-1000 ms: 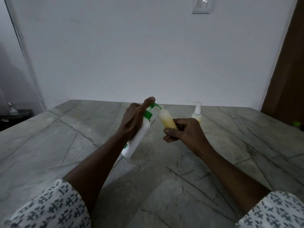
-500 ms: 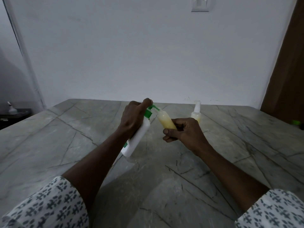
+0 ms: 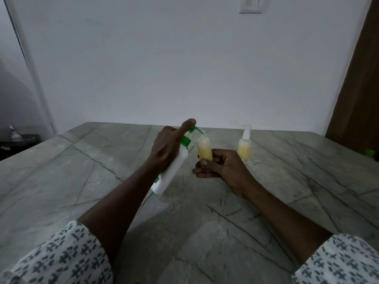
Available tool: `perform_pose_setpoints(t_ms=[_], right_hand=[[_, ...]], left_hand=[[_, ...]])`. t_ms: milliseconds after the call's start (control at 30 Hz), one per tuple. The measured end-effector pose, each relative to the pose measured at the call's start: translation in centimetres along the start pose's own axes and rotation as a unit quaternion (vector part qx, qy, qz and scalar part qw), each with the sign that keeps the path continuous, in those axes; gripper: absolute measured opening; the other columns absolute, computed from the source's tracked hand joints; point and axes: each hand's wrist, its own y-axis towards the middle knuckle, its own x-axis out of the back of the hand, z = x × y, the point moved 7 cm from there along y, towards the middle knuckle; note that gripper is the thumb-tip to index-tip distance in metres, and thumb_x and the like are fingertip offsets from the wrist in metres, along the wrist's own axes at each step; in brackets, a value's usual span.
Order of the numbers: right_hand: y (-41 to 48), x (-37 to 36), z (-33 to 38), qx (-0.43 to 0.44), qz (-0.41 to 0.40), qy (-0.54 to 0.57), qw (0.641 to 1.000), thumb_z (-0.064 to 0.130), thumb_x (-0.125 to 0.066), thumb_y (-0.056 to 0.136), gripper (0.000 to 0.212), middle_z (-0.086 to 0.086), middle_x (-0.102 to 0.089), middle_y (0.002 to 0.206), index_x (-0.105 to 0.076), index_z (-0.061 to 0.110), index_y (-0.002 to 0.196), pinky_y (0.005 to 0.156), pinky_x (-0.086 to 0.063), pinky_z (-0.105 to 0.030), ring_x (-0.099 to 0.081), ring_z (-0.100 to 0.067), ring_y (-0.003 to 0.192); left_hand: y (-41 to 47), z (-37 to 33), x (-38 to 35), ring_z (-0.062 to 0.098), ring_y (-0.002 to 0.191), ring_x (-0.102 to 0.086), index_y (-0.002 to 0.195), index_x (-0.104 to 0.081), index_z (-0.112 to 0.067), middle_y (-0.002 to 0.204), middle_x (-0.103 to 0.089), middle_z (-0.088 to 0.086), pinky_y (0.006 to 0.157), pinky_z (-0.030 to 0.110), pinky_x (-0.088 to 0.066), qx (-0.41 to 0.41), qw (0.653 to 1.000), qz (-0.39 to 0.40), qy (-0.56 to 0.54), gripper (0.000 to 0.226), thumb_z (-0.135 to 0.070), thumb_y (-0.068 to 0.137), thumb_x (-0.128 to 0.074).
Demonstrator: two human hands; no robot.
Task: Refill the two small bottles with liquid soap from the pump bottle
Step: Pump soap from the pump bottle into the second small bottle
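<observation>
My left hand (image 3: 167, 148) grips a white pump bottle (image 3: 172, 173) with a green pump head, tilted to the right above the table, my forefinger resting on the pump top. Its green nozzle meets the open neck of a small clear bottle (image 3: 204, 149) nearly full of yellow soap, which my right hand (image 3: 222, 169) holds from below. A second small bottle (image 3: 244, 147), also yellow inside and with a white cap on, stands on the table behind my right hand.
The grey marble table (image 3: 82, 181) runs to a white wall. A brown door (image 3: 361, 89) is at the right, with a small green object (image 3: 370, 152) by the table's right edge. A dark shelf with a small bottle (image 3: 14, 135) sits far left.
My left forefinger pressed the pump down half a second ago and has risen again with the pump head. The small bottle in my right hand stands a little more upright.
</observation>
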Motion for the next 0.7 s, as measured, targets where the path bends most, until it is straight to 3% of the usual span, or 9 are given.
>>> perform_pose_setpoints(t_ms=[167, 400, 567, 700], right_hand=[[0.1, 0.6, 0.3, 0.014, -0.015, -0.02, 1.0, 0.002, -0.067, 0.085, 0.024, -0.026, -0.072, 0.091, -0.065, -0.009, 0.106, 0.077, -0.061, -0.041, -0.073, -0.036, 0.084], [0.1, 1.7, 0.8, 0.032, -0.038, -0.086, 0.995, 0.0, -0.072, 0.081, 0.028, -0.021, -0.074, 0.084, -0.067, -0.003, 0.108, 0.073, -0.061, -0.039, -0.073, -0.034, 0.076], [0.2, 1.6, 0.9, 0.036, -0.042, -0.091, 0.994, 0.001, -0.072, 0.082, 0.027, -0.02, -0.074, 0.083, -0.067, -0.004, 0.108, 0.071, -0.061, -0.037, -0.073, -0.032, 0.074], [0.2, 1.0, 0.7, 0.027, -0.026, -0.072, 0.997, 0.002, -0.072, 0.082, 0.027, -0.021, -0.074, 0.085, -0.066, -0.005, 0.107, 0.072, -0.061, -0.038, -0.073, -0.034, 0.078]], left_hand=[[0.0, -0.3, -0.2, 0.023, 0.066, -0.063, 0.084, -0.076, -0.015, 0.069, -0.07, 0.005, 0.075, 0.038, -0.051, 0.0, 1.0, 0.011, -0.008, 0.077, -0.082, 0.064, -0.045], [-0.1, -0.6, -0.1, 0.039, 0.073, -0.065, 0.072, -0.074, -0.013, 0.073, -0.071, 0.014, 0.079, 0.052, -0.053, -0.022, 1.0, -0.006, -0.004, 0.057, -0.064, 0.073, -0.049], [0.0, -0.6, 0.2, 0.039, 0.076, -0.065, 0.067, -0.073, -0.019, 0.073, -0.072, 0.012, 0.083, 0.055, -0.053, -0.021, 1.0, -0.021, -0.003, 0.05, -0.062, 0.075, -0.048], [-0.1, -0.4, 0.4, 0.024, 0.065, -0.064, 0.076, -0.077, -0.024, 0.067, -0.07, 0.004, 0.071, 0.042, -0.051, -0.016, 0.999, 0.01, -0.05, 0.061, -0.076, 0.073, -0.045]])
